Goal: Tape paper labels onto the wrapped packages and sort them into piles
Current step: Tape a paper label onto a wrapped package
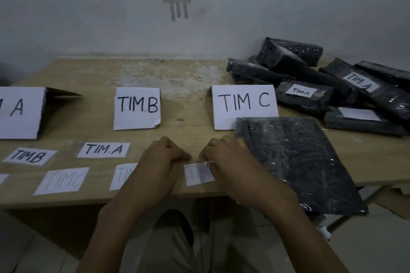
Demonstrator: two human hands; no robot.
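Head view: both hands meet at lower centre of the frame. The left hand (163,162) is curled shut, contents not discernible. The right hand (224,162) pinches the top edge of a face-down paper label (196,175) lying on the bench (188,95), just left of the flat wrapped package (295,162). Risk: faint reversed lettering invites misreading, so the package lands before the wrong sign; the package overhangs the bench edge and may slide.

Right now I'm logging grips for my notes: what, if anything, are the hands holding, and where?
The right hand pinches a face-down paper label at its upper right corner. Whether the left hand grips anything cannot be told.
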